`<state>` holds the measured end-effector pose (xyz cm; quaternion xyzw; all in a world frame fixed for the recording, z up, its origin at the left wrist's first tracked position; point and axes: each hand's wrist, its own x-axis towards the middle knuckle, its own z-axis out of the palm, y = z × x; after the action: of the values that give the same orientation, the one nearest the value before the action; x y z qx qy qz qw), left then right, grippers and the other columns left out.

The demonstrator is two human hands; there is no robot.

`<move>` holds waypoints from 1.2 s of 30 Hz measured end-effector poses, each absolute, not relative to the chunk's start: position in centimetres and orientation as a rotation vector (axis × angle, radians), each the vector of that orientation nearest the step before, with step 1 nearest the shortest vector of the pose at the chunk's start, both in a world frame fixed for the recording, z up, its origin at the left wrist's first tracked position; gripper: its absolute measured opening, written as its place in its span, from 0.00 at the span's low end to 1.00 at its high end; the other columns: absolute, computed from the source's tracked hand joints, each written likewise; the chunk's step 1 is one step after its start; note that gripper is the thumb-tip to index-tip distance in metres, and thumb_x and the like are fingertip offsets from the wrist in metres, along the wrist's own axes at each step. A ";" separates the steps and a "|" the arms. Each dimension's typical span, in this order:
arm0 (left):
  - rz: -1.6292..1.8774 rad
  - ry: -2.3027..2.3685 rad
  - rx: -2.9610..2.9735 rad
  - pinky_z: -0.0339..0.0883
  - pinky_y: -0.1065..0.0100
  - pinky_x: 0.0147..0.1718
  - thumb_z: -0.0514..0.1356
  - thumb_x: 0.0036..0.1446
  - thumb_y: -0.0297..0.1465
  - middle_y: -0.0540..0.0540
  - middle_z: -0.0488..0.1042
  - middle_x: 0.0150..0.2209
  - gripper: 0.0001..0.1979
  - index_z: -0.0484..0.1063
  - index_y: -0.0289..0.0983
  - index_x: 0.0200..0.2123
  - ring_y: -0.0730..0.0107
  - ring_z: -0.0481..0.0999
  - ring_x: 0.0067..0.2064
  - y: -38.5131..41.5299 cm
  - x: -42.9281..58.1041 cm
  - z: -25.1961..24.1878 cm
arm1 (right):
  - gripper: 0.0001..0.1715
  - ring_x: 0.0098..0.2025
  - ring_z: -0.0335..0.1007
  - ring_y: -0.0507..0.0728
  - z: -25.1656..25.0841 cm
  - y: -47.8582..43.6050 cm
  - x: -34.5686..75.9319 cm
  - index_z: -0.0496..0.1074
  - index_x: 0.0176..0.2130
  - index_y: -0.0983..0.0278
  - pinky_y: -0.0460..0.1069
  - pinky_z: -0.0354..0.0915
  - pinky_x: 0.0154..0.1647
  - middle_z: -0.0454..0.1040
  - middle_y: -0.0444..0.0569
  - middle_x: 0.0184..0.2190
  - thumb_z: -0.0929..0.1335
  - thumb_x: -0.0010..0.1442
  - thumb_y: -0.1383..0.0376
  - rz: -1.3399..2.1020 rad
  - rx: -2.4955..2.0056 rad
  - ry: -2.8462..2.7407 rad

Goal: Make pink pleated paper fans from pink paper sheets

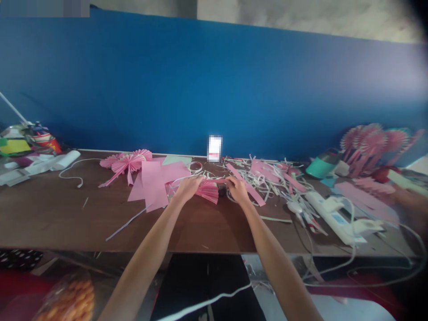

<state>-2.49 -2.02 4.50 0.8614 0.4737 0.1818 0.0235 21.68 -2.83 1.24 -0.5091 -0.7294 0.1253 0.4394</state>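
Pleated paper [208,192], partly behind left hand [189,187]; right fingertips [229,180] indistinct

Pleated fan [207,192] is matt pink paper, ridged folds; pink sheets [154,180] are smooth matt paper; curled strips [259,182] look like thin paper; tabletop [83,223] looks like brown wood, smooth, faint sheen; partition [160,84] is smooth blue, soft glare; power strip [329,216] is smooth white plastic; bag [59,285] is clear glossy plastic
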 end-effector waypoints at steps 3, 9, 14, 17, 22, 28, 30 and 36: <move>0.621 1.517 2.571 0.63 0.67 0.38 0.47 0.64 0.28 0.44 0.77 0.40 0.14 0.70 0.40 0.46 0.61 0.76 0.40 -1.6 -2.9 4.2 | 0.15 0.28 0.67 0.55 0.9 -2.5 22.0 0.70 0.31 0.61 0.47 0.58 0.33 0.72 0.44 0.24 0.59 0.64 0.60 0.251 -1.316 -1.779; 0.726 1.412 2.494 0.64 0.68 0.43 0.46 0.60 0.22 0.45 0.76 0.45 0.19 0.69 0.39 0.49 0.65 0.74 0.45 -1.2 -2.9 3.7 | 0.14 0.30 0.68 0.56 0.6 -2.3 22.1 0.71 0.34 0.60 0.47 0.58 0.34 0.73 0.44 0.26 0.59 0.64 0.60 0.140 -1.419 -1.771; 0.756 1.395 2.507 0.65 0.68 0.40 0.47 0.59 0.22 0.46 0.77 0.39 0.19 0.71 0.39 0.48 0.65 0.75 0.39 -1.0 -3.1 3.5 | 0.14 0.41 0.68 0.58 0.9 -2.6 22.1 0.72 0.40 0.60 0.50 0.58 0.42 0.76 0.48 0.38 0.60 0.66 0.60 -0.050 -1.392 -1.827; 0.778 1.374 2.540 0.65 0.67 0.43 0.47 0.60 0.24 0.46 0.76 0.41 0.19 0.71 0.40 0.49 0.64 0.75 0.42 -1.0 -3.0 3.4 | 0.14 0.51 0.63 0.60 1.3 -3.0 21.8 0.72 0.46 0.59 0.53 0.53 0.50 0.74 0.50 0.47 0.62 0.66 0.59 -0.223 -1.340 -1.909; 0.790 1.290 2.593 0.64 0.64 0.49 0.47 0.62 0.27 0.45 0.75 0.48 0.19 0.69 0.40 0.52 0.62 0.73 0.49 -1.3 -2.7 3.6 | 0.14 0.48 0.65 0.59 1.2 -3.1 21.1 0.74 0.41 0.59 0.53 0.51 0.50 0.76 0.49 0.40 0.60 0.67 0.61 -0.259 -1.304 -2.035; 0.678 1.145 2.706 0.56 0.57 0.59 0.59 0.56 0.39 0.43 0.68 0.57 0.27 0.63 0.41 0.58 0.56 0.64 0.59 -1.3 -3.1 4.0 | 0.14 0.41 0.69 0.58 0.3 -2.3 22.0 0.74 0.39 0.61 0.51 0.54 0.45 0.78 0.49 0.36 0.60 0.66 0.64 -0.239 -1.444 -1.857; 0.552 1.071 2.749 0.51 0.55 0.62 0.62 0.51 0.36 0.44 0.63 0.61 0.33 0.60 0.42 0.61 0.55 0.59 0.62 -1.2 -3.2 3.7 | 0.14 0.40 0.70 0.58 0.2 -2.2 22.3 0.74 0.38 0.62 0.50 0.55 0.43 0.78 0.49 0.35 0.60 0.65 0.65 -0.237 -1.504 -1.786; 0.443 1.138 2.751 0.48 0.56 0.64 0.58 0.49 0.28 0.45 0.60 0.63 0.36 0.57 0.41 0.63 0.58 0.55 0.65 -0.5 -3.6 2.7 | 0.14 0.33 0.70 0.58 0.4 -2.2 22.3 0.74 0.36 0.62 0.48 0.57 0.35 0.77 0.49 0.30 0.60 0.62 0.64 -0.095 -1.637 -1.632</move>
<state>-3.62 -0.55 2.72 0.9120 0.3773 0.1468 0.0656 22.28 -2.23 0.37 -0.6476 -0.6460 -0.0375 0.4023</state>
